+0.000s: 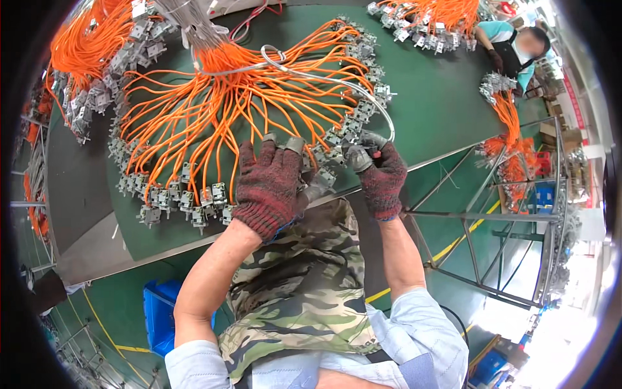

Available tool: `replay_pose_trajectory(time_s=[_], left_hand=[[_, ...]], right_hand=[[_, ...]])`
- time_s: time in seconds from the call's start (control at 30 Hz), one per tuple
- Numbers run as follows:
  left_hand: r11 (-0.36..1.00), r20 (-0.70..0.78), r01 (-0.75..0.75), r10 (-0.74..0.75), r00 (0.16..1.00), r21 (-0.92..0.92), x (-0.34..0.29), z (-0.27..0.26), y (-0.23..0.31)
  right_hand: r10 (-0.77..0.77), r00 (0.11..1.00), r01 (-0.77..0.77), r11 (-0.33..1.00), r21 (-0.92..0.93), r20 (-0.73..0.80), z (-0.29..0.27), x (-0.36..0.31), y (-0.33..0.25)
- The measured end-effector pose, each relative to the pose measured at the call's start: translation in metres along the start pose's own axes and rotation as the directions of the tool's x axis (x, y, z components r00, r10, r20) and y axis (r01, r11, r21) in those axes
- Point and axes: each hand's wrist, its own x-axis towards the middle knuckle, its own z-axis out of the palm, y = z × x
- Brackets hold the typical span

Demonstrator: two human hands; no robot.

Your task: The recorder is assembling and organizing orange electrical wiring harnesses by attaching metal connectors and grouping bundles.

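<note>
A fanned bundle of orange cables [223, 100] lies on the green tabletop, with many small grey connectors [217, 193] ringed along its outer ends. My left hand [269, 185], in a dark red and grey knit glove with taped fingertips, rests over the cables near the table's front edge. Its fingers are stretched out and apart. My right hand [383, 181], gloved alike, is closed at the right end of the connector row. Its thumb and forefinger come together beside the connectors; what lies between them is too small to make out. A whitish cord [337, 79] loops over the bundle toward my right hand.
More orange cable bundles lie at the far left [91, 45] and far right [431, 19]. A co-worker [518, 52] stands across at the right, by a hanging cable bundle [505, 110]. Metal framing [483, 217] stands right of me; a blue bin [161, 314] sits below the table.
</note>
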Motion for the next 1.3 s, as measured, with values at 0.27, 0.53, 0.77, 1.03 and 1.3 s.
replay_pose_trajectory(time_s=[0.27, 0.53, 0.77, 1.03, 1.3], left_hand=[[1.000, -0.001, 0.014, -0.014, 1.000, -0.022, 0.000, 0.000, -0.002], [0.855, -0.288, 0.205, -0.069, 0.955, 0.476, 0.007, 0.026, 0.013], [0.928, -0.151, 0.128, -0.079, 0.985, 0.350, 0.030, 0.019, 0.015], [0.989, 0.279, 0.137, -0.119, 0.953, -0.048, 0.036, -0.010, 0.005], [0.936, 0.314, 0.254, -0.172, 0.934, -0.243, 0.037, -0.006, -0.015]], right_hand=[[-0.030, 0.999, 0.032, 0.998, -0.058, 0.027, 0.007, 0.000, 0.015], [-0.195, 0.980, 0.197, 0.938, -0.285, 0.039, -0.004, -0.004, 0.030], [-0.126, 0.989, 0.127, 0.992, -0.008, 0.071, -0.003, 0.007, 0.032], [-0.108, 0.974, 0.132, 0.985, -0.112, 0.201, -0.013, 0.000, 0.016], [-0.122, 0.985, 0.142, 0.972, -0.187, 0.119, -0.005, 0.003, 0.000]])
